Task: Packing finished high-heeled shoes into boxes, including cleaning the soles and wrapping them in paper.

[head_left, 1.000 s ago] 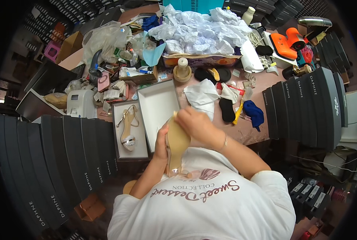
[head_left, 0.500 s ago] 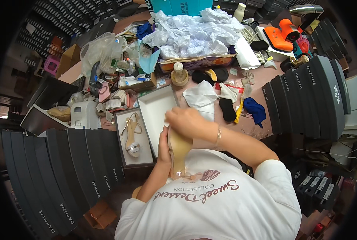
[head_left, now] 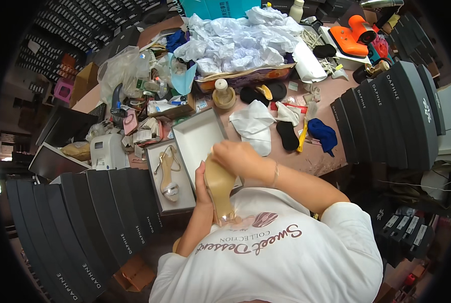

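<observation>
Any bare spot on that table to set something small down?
Yes: a pink patch of table between the blue cloth and right forearm, left of the right box stack. The open box beyond the right hand shows bare white inside. The back is crowded with crumpled paper and a plastic bag.

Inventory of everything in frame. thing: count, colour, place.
table: 1, pink, centre
shoe: 1, beige, front centre
box halves: 2, white inside, left of centre
sandal: 1, beige and silvery, in left half
stacked shoeboxes: many, dark grey, both sides
crumpled paper: pile, white, top centre
squat container: 1, tan, white-capped, before the paper
white sheet: 1, white, table centre
black pads: several, black, right of centre
blue cloth: 1, blue, table's right
orange device: 1, orange, far right
white machine: 1, white, table's left
plastic bag: 1, translucent, far left
small items: many, mixed, left
left hand: 1, bare, holding shoe
right hand: 1, bare, at shoe's far end
</observation>
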The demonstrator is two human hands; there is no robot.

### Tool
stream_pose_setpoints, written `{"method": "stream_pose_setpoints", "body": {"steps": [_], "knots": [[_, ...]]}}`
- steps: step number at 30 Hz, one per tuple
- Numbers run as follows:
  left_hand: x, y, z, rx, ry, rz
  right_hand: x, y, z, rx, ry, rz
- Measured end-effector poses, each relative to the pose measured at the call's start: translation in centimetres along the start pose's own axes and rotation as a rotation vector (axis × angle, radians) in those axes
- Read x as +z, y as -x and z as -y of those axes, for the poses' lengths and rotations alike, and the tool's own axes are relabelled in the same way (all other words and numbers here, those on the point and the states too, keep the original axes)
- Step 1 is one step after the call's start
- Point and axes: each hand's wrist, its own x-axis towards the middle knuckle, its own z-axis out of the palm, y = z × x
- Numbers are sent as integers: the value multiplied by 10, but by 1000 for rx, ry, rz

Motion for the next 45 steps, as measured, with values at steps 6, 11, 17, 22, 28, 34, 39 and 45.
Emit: {"method": "stream_pose_setpoints", "body": {"steps": [6,11,17,22,28,34,39,45], "knots": [[2,-2,-7,69,38,52,6,-5,-3,122,-62,56],[2,-1,-8,112,64,114,12,-12,-79,388,-168,-314],[-5,-7,-11,149,6,102,-14,-3,-61,445,-495,-374],[-14,-9,-10,92,91,-107,31,-2,-9,90,-225,-224],[-9,-3,-14,124,26,21,30,-17,-15,221,-165,-311],[-1,6,-4,107,-111,230,-11,2,-6,129,-102,-68],[16,7,2,40,-18,104,-13,-6,-33,228,-17,-148],[11,-3,4,-30,-144,116,-23,-17,-37,96,13,-122]]}}
